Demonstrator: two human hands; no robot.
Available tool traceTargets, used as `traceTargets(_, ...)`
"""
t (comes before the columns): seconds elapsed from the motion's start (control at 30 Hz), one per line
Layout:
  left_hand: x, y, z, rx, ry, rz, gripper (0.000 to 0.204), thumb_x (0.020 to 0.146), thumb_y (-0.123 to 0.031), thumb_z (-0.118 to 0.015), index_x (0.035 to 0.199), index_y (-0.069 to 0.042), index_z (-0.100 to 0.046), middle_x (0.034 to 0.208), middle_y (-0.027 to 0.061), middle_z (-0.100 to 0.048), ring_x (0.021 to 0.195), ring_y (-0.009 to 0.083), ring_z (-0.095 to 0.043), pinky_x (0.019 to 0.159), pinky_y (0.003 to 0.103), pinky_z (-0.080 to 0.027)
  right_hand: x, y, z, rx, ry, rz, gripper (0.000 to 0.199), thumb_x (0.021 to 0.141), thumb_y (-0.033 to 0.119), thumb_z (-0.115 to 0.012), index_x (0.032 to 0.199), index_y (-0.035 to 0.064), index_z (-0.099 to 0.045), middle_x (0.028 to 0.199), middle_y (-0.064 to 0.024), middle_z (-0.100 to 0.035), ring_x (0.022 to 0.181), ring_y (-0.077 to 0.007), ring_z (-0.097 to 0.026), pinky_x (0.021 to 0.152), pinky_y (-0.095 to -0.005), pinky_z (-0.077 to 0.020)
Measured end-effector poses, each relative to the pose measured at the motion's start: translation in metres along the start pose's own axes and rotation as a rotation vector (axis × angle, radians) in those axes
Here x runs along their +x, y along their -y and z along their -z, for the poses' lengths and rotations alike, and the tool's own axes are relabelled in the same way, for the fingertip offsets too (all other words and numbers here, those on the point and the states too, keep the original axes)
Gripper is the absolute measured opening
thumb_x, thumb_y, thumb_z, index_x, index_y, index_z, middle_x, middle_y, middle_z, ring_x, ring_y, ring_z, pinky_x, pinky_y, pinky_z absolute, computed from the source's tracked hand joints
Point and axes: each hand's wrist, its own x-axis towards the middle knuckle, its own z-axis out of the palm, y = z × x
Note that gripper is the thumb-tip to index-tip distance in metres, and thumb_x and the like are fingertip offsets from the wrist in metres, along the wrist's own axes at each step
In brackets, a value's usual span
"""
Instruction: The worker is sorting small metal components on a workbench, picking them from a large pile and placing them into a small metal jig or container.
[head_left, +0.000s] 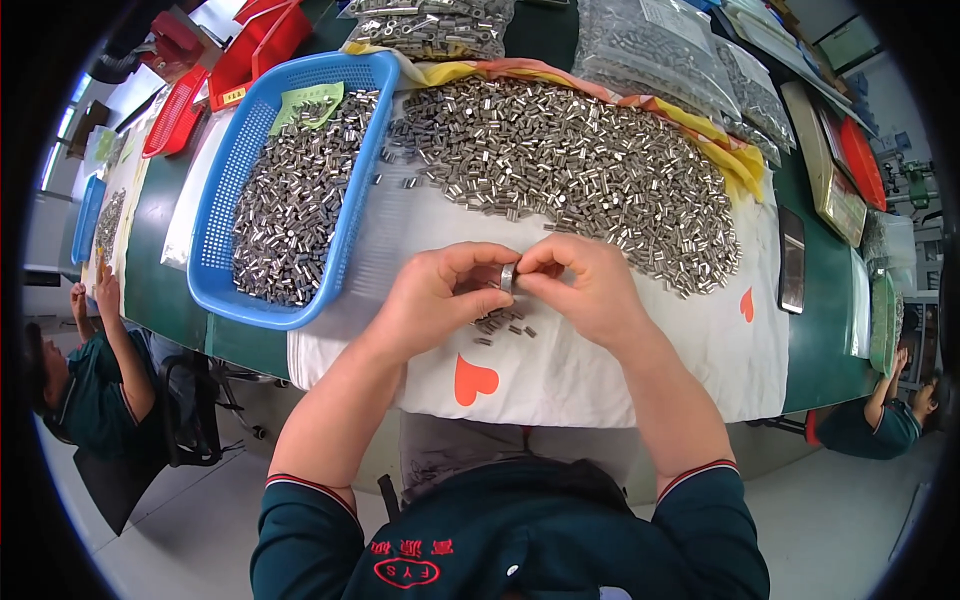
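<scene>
In front of me a small shiny metal ring-like piece [508,277] is pinched between the fingertips of both hands. My left hand [440,292] grips it from the left, thumb below and forefinger above. From the right, my right hand [590,287] closes thumb and forefinger at its edge; whether a smaller part is also between those fingers is hidden. Several loose short metal pins [515,328] lie on the white cloth [560,385] just beneath my hands. Beyond them spreads a large heap of the same silvery pins [590,160].
A blue perforated basket [340,262] of pins, with a green slip [306,106] inside, stands at left. Bags of metal parts [655,55] line the back. A phone [791,260] lies at right. Red bins [262,45] stand far left. Other people sit at both sides.
</scene>
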Motion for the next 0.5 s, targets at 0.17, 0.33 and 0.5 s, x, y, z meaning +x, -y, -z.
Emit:
traceTargets(0.17, -0.001, 0.0, -0.001, 0.066, 0.022, 0.006, 0.034, 0.076, 0.0, -0.068, 0.109, -0.003, -0.06, 0.083, 0.0009, -0.061, 0.076, 0.0062, -0.057, 0.07, 0.022, -0.049, 0.003, -0.007, 0.019, -0.175, -0.185, 0.109, 0.009, 0.075, 0.007, -0.064, 0.083, 0.0035, -0.063, 0.078, -0.0071, -0.061, 0.067, -0.0179, -0.06, 0.06, -0.028, -0.0473)
traceTargets(0.33, -0.007, -0.007, 0.0, 0.207, 0.169, -0.049, 0.034, 0.074, 0.0, -0.069, 0.107, -0.003, -0.061, 0.082, 0.0014, -0.061, 0.076, 0.0058, -0.056, 0.068, 0.022, -0.049, 0.009, -0.021, 0.022, -0.566, -0.292, 0.163, 0.01, 0.073, 0.009, -0.065, 0.083, 0.0074, -0.066, 0.079, -0.0058, -0.058, 0.078, -0.0232, -0.055, 0.072, -0.0349, -0.0449)
traceTargets(0.5, -0.006, -0.01, 0.0, 0.13, 0.187, -0.026, 0.033, 0.074, 0.0, -0.068, 0.106, -0.003, -0.061, 0.081, 0.0007, -0.06, 0.075, 0.0053, -0.055, 0.067, 0.022, -0.048, 0.013, -0.022, 0.009, -0.712, -0.321, 0.252, 0.009, 0.07, 0.01, -0.067, 0.079, 0.0094, -0.066, 0.077, -0.0033, -0.055, 0.082, -0.0224, -0.053, 0.075, -0.0349, -0.0429)
